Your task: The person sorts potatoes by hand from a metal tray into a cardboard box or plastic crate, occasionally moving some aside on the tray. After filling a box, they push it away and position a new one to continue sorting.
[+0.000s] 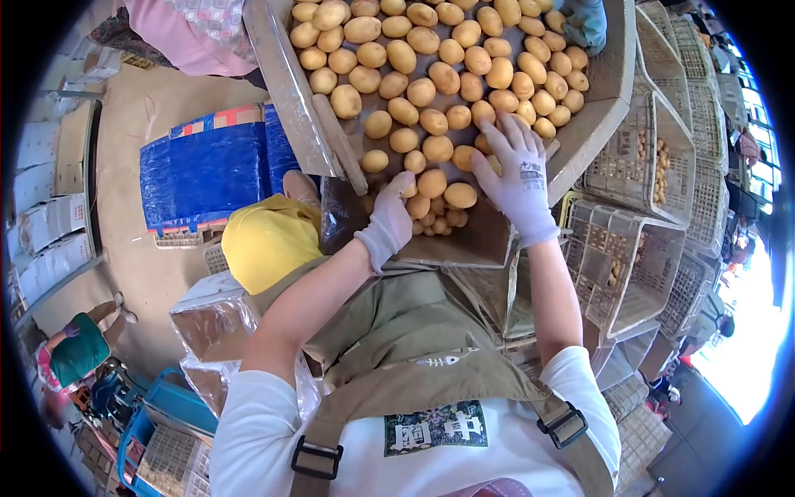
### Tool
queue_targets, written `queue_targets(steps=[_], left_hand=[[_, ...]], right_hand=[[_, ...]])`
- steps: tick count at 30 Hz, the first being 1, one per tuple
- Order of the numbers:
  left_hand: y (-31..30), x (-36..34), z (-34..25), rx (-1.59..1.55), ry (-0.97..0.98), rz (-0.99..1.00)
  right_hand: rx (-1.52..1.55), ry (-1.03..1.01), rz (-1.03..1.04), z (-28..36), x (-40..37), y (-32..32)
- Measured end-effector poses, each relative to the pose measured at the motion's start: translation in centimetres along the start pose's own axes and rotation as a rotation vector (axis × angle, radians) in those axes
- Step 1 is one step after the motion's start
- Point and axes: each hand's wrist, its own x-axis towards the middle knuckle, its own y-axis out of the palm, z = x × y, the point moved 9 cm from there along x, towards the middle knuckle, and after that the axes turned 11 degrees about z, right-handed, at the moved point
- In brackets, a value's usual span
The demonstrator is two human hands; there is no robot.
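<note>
Left hand (pixel 387 219) and right hand (pixel 520 174) lie open, apart, on potatoes (pixel 447 79). Baskets (pixel 629 248) crowd right — yellow cap (pixel 265 240) left.

Potatoes (pixel 439 83), pale yellow, smooth and round to oval, lie one layer deep across the sloping tray (pixel 290 99). The left hand (pixel 387 222) touches one at the tray's lower edge. The right hand (pixel 520 178) lies spread over several. Smaller potatoes (pixel 435 222) pile between the hands.
</note>
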Motion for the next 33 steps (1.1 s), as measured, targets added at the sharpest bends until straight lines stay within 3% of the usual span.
queue_targets(steps=[2,3,6,7,8,10,26,28,30,32,33], left_hand=[[0.0,-0.6,-0.7,0.061,-0.011,-0.059],[-0.6,-1.3,-0.5,-0.069,-0.057,-0.205],[0.5,-2.2,-0.7,-0.362,-0.034,-0.309],[0.7,-1.4,-0.8,-0.334,-0.007,-0.185],[1.0,-1.2,-1.0,-0.348,-0.003,-0.148],[1.5,-0.9,-1.1,-0.392,0.009,-0.078],[1.8,-0.2,-0.7,-0.348,0.015,0.044],[0.4,-0.2,0.4,-0.316,-0.098,-0.044],[-0.5,-0.5,0.7,-0.260,-0.148,-0.116],[-0.8,-1.0,0.3,-0.181,-0.134,-0.169],[-0.5,-1.3,-0.3,-0.216,-0.089,-0.204]], right_hand=[[-0.068,-0.044,0.158,-1.0,0.0,1.6],[0.081,0.044,0.206,-2.9,0.8,2.4],[0.078,0.117,0.070,0.4,2.3,0.8],[-0.102,0.039,0.219,3.1,1.7,3.2],[-0.107,0.000,0.122,4.0,0.3,5.9],[-0.005,-0.230,0.205,7.4,-2.2,8.2],[0.094,-0.267,0.197,7.8,-4.6,7.4],[0.196,-0.301,0.126,6.8,-3.5,4.7],[0.277,-0.107,0.058,4.4,-1.2,0.6],[0.042,-0.078,-0.045,0.1,-0.5,0.9],[0.120,0.110,0.040,-2.7,0.4,1.2]])
